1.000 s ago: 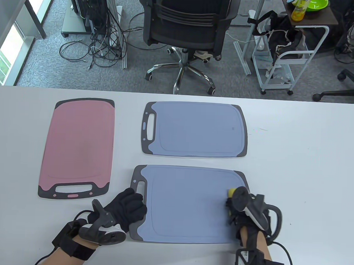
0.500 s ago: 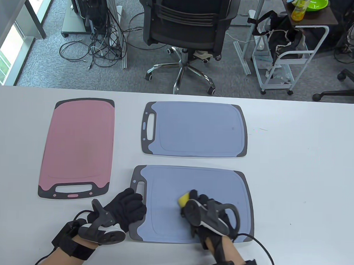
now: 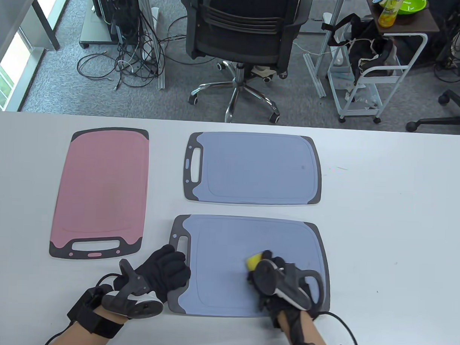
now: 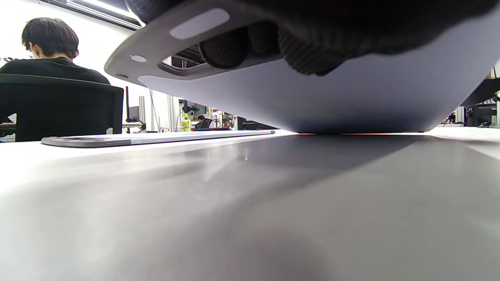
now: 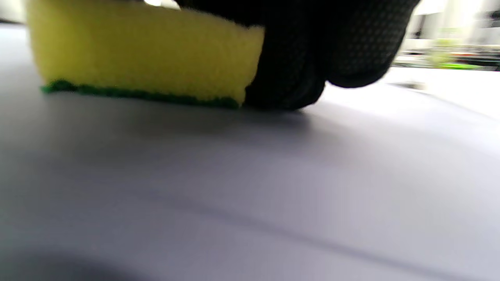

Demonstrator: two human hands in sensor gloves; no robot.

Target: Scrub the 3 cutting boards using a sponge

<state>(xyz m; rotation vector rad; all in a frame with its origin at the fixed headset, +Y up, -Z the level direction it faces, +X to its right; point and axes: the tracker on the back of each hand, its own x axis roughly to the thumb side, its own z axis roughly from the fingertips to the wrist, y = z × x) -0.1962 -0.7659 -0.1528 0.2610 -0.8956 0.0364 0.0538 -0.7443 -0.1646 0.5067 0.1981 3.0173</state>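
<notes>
The yellow sponge (image 3: pixel 254 260) with its green scouring face down lies flat on the near blue cutting board (image 3: pixel 227 255), right of that board's middle. The right hand (image 3: pixel 277 279) grips the sponge from behind and above; in the right wrist view the gloved fingers (image 5: pixel 308 58) are curled over the sponge's top and clamp its end, one fingertip touching the board beside the green layer (image 5: pixel 136 93).

The left hand (image 3: pixel 166 270) is at the near blue cutting board's handle end, at its near left corner. In the table view the fingers lie together over the dark rim, just short of the handle slot (image 3: pixel 182 246). In the left wrist view the board's handle end (image 4: pixel 273 93) is lifted off the table, with fingertips (image 4: pixel 226 48) showing under it by the slot, so the fingers are curled round the edge.

The far blue cutting board (image 3: pixel 252 167) lies flat just beyond the near blue cutting board, a narrow strip of table (image 3: pixel 383 208) between them, its handle also to the left. The pink cutting board (image 3: pixel 101 190) lies to the left of the near blue cutting board, apart from it, turned lengthways with its handle toward the person
</notes>
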